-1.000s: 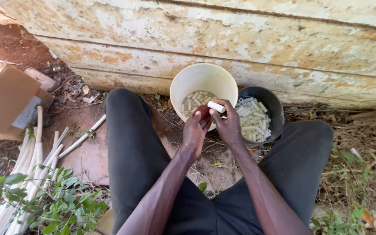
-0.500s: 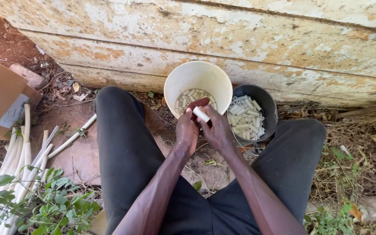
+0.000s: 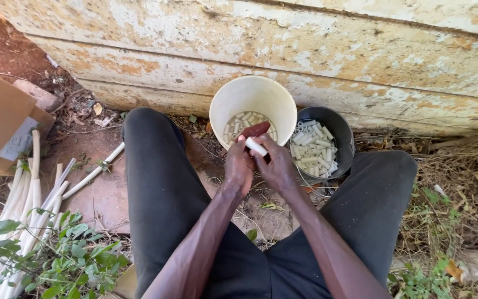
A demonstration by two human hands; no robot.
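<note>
I sit with my knees apart, both hands raised in front of a white bucket point(image 3: 275, 99). My left hand point(image 3: 238, 166) grips a dark red strip point(image 3: 254, 130) pressed against a short white tube piece point(image 3: 256, 147). My right hand point(image 3: 277, 166) pinches that tube piece at its lower end. The hands touch each other at the fingertips. The white bucket holds several short tube pieces lying in water. Right beside it a black bucket point(image 3: 343, 130) is filled with several more white tube pieces.
A weathered, peeling wall point(image 3: 305, 50) runs just behind the buckets. Long white pipes point(image 3: 34, 188) lie on the ground at my left, next to a cardboard box point(image 3: 1, 119) and a leafy plant point(image 3: 56, 260). Dry grass point(image 3: 460, 182) covers the right.
The view has shifted slightly, so the buckets sit a little more to the right. My hands stay together over the white bucket, and the tube piece has turned between my fingers.
</note>
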